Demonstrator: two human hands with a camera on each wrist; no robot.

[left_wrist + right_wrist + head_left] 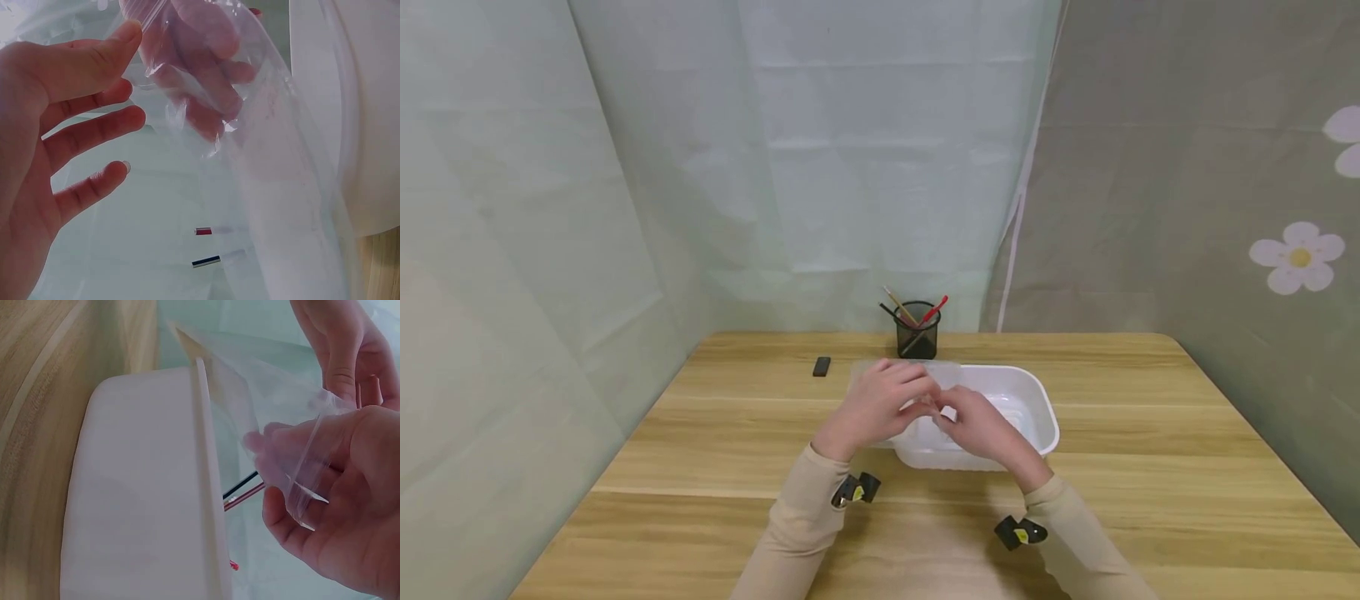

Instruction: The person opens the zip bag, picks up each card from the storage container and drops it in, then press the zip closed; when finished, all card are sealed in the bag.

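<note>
Both hands meet over the near left end of a white plastic tub (pixel 1033 400). Between them they hold a clear plastic bag (pixel 262 156), thin and crinkled. My left hand (pixel 910 393) pinches its top edge with the thumb (pixel 100 53), while the other fingers (pixel 94 128) are spread beside the film. My right hand (pixel 953 417) grips the opposite edge, and its fingers (pixel 281 453) show pink through the plastic. In the right wrist view the bag (pixel 281 406) hangs just beside the tub's rim (pixel 206 456). The bag looks empty.
A black mesh pen cup (pixel 917 332) with several pens stands behind the tub at the table's back edge. A small black block (pixel 822 366) lies to its left. The wooden table (pixel 1150 450) is enclosed by curtains on three sides.
</note>
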